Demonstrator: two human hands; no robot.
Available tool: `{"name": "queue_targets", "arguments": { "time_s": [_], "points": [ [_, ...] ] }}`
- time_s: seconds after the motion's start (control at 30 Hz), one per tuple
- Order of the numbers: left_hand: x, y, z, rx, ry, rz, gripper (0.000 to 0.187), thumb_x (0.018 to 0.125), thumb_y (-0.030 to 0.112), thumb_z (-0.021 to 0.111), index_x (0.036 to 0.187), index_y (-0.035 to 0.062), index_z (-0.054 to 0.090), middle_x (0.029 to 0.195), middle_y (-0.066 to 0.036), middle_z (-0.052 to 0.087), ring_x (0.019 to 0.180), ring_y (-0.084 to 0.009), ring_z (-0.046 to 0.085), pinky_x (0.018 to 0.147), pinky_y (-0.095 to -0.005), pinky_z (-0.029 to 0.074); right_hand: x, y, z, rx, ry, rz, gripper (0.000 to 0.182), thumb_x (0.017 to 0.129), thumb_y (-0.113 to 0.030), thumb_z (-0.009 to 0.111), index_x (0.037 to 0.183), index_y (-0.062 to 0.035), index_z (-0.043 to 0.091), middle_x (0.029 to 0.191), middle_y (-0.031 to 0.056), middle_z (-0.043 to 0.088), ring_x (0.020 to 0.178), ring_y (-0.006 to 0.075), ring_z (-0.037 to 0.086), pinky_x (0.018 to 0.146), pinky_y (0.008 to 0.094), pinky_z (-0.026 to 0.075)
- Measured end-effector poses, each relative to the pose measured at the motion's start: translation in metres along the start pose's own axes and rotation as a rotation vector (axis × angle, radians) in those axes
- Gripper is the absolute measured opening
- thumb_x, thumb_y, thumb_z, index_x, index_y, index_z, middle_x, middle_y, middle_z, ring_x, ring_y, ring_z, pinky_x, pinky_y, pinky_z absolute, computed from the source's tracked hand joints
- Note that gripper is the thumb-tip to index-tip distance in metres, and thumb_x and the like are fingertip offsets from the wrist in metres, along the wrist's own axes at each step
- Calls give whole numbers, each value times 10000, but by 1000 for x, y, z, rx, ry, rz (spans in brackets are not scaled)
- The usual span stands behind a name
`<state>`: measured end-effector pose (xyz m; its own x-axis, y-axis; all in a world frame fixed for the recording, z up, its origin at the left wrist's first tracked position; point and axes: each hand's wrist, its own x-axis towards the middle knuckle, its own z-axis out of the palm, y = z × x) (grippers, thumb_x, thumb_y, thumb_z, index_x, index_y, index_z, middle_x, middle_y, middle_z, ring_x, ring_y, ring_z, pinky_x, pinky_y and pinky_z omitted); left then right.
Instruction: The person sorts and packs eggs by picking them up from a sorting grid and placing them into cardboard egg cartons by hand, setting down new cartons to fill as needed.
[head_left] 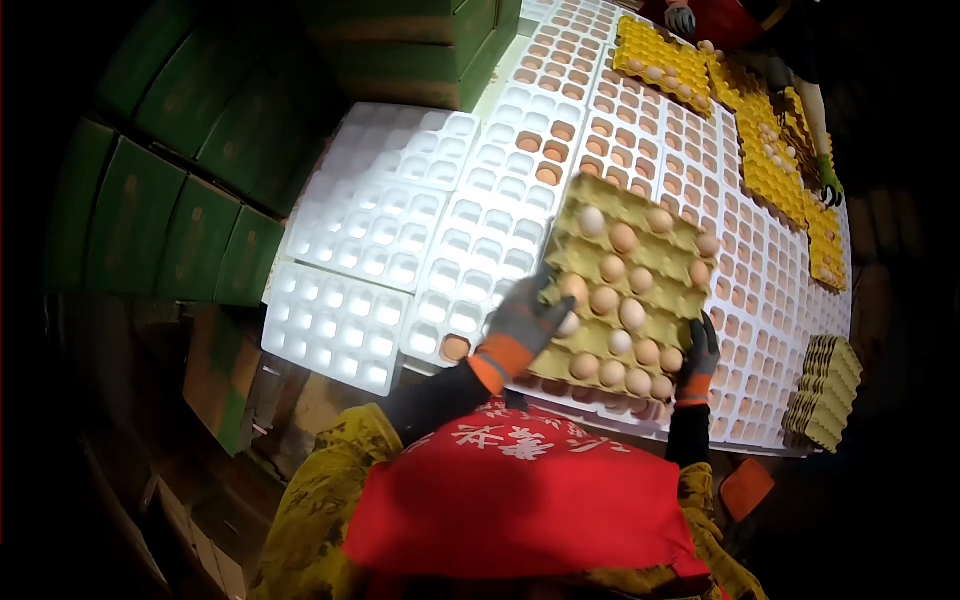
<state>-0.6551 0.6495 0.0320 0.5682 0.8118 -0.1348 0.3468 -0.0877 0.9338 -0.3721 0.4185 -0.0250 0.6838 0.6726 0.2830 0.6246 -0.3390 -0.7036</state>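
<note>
A yellowish pulp egg tray [668, 298], partly filled with pale and brown eggs, is in front of me above the white foam trays. My left hand [530, 318], in a grey glove with an orange cuff, is closed on its left edge, thumb near an egg [568, 324]. On the opposite edge, my gloved right hand [701, 355] grips the tray; its fingertips are partly hidden. Beneath and beyond lie white foam trays [478, 215] with square pockets. Many pockets farther right hold brown eggs. A lone brown egg [455, 348] sits in a pocket left of my left hand.
Green boxes [170, 220] are stacked at the left. Yellow trays [768, 180] with some eggs line the far right, where another person's gloved hand [829, 182] rests. A stack of pulp trays [824, 390] stands at the right table edge.
</note>
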Motion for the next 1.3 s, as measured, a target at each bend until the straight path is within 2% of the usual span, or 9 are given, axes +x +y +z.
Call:
{"name": "queue_targets", "arguments": {
  "time_s": [0.07, 0.3, 0.37, 0.53, 0.73, 0.9, 1.07, 1.13, 1.3],
  "points": [
    [-9, -6, 44, -119, -166, -25, 686, 906, 394, 728, 1446, 32, 508, 1298, -210, 626, 1091, -271, 646, 930, -371, 516, -16, 14, -47, -404, -40, -150, 290, 996, -110, 541, 1258, -10, 615, 1289, 193, 641, 1151, 334, 630, 954, 411, 516],
    [-16, -25, 54, -241, -528, -160, 505, 957, 245, 685, 1400, 41, 556, 1313, -164, 622, 1159, -253, 640, 965, -335, 518, -36, 75, -60, -5, 102, 540, 400, 968, -157, 643, 1352, -46, 618, 1277, 121, 619, 1071, 253, 610, 924, 359, 488],
    [-43, -39, 10, 139, -71, 290, 537, 923, 178, 711, 1421, 72, 539, 1399, -172, 558, 1247, -307, 564, 1044, -379, 460, -22, 18, -59, -232, 140, 278, 409, 973, -130, 624, 1374, -55, 596, 1316, 116, 593, 1142, 239, 585, 962, 367, 476],
    [-103, -117, -138, 951, 468, 54, 741, 923, 308, 643, 1534, 6, 353, 1564, -242, 363, 1463, -419, 303, 1206, -516, 215, -9, -38, -21, -10, 18, 184, 395, 963, -101, 624, 1353, -41, 600, 1351, 118, 594, 1235, 285, 555, 1055, 407, 429],
    [-72, -160, -185, 1253, 233, 19, 741, 977, 386, 542, 1590, 71, 269, 1647, -211, 212, 1525, -387, 188, 1255, -516, 91, -4, -83, 28, -188, -62, 13, 495, 923, -134, 663, 1404, -101, 550, 1382, 180, 535, 1293, 383, 479, 1088, 484, 379],
    [-66, -162, -190, 1172, 132, 28, 709, 982, 303, 549, 1607, 141, 257, 1665, -165, 201, 1533, -377, 167, 1241, -521, 115, -9, -85, 51, -300, -111, 36, 565, 890, -173, 704, 1427, -107, 541, 1413, 207, 528, 1366, 410, 423, 1127, 484, 360],
    [-61, -190, -202, 974, 255, 230, 644, 953, 271, 601, 1534, 88, 396, 1601, -176, 348, 1486, -387, 287, 1225, -538, 162, -17, -86, -1, -11, -11, 192, 454, 981, -114, 620, 1425, -55, 546, 1400, 93, 593, 1186, 176, 589, 1005, 320, 473],
    [-57, -167, -204, 952, 331, 269, 581, 954, 255, 599, 1490, 77, 464, 1556, -173, 422, 1461, -381, 329, 1214, -547, 165, -39, -95, -24, 161, 64, 307, 411, 985, -89, 603, 1393, -49, 573, 1348, 76, 624, 1209, 184, 592, 1017, 325, 471],
    [-43, -77, -132, 313, -11, 428, 472, 901, 68, 667, 1364, 44, 584, 1384, -159, 572, 1317, -344, 503, 1095, -418, 417, -106, -115, -71, -1, -92, 442, 402, 951, -72, 633, 1353, -69, 608, 1234, 98, 666, 1094, 207, 660, 939, 328, 518]
  ]
}}
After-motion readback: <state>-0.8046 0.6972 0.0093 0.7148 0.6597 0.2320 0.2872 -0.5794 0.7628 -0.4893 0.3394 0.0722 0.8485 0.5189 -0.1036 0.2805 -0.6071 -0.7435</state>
